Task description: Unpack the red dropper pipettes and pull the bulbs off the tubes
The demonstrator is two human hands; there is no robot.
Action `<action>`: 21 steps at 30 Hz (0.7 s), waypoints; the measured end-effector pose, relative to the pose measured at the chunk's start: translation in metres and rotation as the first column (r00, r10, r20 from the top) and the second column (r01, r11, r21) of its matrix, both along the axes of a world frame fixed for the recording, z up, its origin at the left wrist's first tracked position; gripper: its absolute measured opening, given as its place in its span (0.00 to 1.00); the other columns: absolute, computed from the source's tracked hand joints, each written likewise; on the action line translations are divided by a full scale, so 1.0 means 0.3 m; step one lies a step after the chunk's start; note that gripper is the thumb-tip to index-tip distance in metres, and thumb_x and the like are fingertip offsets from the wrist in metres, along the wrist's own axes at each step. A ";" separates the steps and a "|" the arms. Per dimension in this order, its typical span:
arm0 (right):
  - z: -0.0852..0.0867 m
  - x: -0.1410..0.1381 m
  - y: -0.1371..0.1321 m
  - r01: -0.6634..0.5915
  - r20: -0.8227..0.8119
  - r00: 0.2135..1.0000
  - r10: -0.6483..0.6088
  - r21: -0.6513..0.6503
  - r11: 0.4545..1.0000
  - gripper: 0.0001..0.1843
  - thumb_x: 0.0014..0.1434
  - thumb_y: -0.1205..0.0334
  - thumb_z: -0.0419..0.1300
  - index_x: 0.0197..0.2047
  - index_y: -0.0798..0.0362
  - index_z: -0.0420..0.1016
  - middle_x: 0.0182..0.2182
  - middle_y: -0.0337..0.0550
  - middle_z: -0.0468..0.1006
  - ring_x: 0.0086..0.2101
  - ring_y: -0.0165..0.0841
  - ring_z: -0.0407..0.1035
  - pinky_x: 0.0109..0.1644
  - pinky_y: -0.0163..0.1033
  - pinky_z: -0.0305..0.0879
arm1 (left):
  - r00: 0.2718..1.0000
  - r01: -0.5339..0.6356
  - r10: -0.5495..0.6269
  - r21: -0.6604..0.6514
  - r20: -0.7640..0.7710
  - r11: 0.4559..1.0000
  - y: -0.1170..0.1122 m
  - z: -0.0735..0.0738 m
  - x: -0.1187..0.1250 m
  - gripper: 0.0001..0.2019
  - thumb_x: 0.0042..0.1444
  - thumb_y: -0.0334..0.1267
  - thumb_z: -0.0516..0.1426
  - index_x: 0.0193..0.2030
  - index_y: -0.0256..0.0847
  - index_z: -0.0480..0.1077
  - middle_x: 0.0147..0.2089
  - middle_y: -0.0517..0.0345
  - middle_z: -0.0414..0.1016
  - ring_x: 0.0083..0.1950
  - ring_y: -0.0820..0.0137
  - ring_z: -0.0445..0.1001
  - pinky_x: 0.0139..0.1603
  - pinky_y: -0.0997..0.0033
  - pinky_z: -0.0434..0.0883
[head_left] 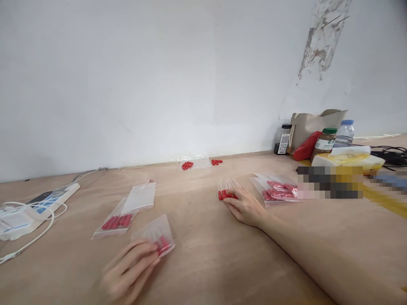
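Note:
Between the fingertips of my left hand (132, 269) is a small clear zip bag (165, 231), lifted and tilted, with red pieces inside. My right hand (246, 206) is at the middle of the table, its fingers bent and closed over a row of red-ended sticks (224, 194). Their thin pale shafts point away from me; my fingers hide part of the row. Left of centre lies a filled zip bag (110, 231) of red-ended pieces, overlapped by a whitish zip bag (140, 197). A pile of zip bags (276, 192) with red contents is right of my right hand.
By the wall lie a clear bag (202, 162) and small red pieces (216, 162). A power strip (38, 214) with cables is at the left. At the right stand a black-capped bottle (282, 142), a beige bag (310, 127), a green-lidded jar (326, 142) and a tissue pack (349, 161).

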State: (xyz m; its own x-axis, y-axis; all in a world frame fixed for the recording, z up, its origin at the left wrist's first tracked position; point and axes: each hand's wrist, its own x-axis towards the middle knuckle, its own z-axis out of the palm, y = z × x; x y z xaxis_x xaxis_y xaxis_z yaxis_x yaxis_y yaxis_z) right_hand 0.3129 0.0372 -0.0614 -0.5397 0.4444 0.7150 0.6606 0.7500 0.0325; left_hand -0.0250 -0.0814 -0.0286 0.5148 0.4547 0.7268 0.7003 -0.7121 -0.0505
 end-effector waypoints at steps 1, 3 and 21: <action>0.001 0.000 -0.002 -0.001 -0.001 1.000 0.001 -0.006 1.000 0.10 0.57 0.68 0.51 0.37 0.53 0.72 0.40 0.47 0.69 0.39 0.34 0.63 0.42 0.41 0.61 | 0.999 0.033 -0.035 -0.097 -0.019 0.995 0.023 -0.002 0.051 0.12 0.52 0.28 0.54 0.39 0.49 0.72 0.38 0.61 0.75 0.42 0.69 0.73 0.42 0.72 0.72; 0.002 0.000 -0.005 -0.005 -0.005 1.000 0.005 -0.013 1.000 0.10 0.57 0.68 0.50 0.38 0.52 0.72 0.39 0.47 0.69 0.39 0.34 0.63 0.41 0.41 0.61 | 0.997 0.077 -0.072 -0.264 0.026 0.961 0.093 -0.006 0.149 0.09 0.54 0.29 0.53 0.36 0.44 0.72 0.39 0.57 0.74 0.41 0.70 0.72 0.42 0.70 0.71; 0.039 -0.093 -0.050 -0.151 -0.128 0.983 0.131 -0.159 0.976 0.09 0.53 0.66 0.55 0.39 0.52 0.72 0.33 0.45 0.69 0.35 0.32 0.62 0.39 0.38 0.61 | 0.921 0.193 0.126 -0.713 0.368 0.674 0.288 -0.053 0.296 0.08 0.51 0.38 0.55 0.27 0.39 0.73 0.36 0.54 0.73 0.37 0.69 0.71 0.37 0.70 0.67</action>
State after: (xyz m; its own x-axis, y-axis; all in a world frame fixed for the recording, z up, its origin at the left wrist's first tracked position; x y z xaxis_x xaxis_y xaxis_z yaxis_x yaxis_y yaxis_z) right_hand 0.2850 0.0223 -0.0497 -0.5233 0.4882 0.6985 0.5397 0.8242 -0.1717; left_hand 0.0638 0.0050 -0.0443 0.3160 0.9003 0.2994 0.5248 -0.4287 0.7354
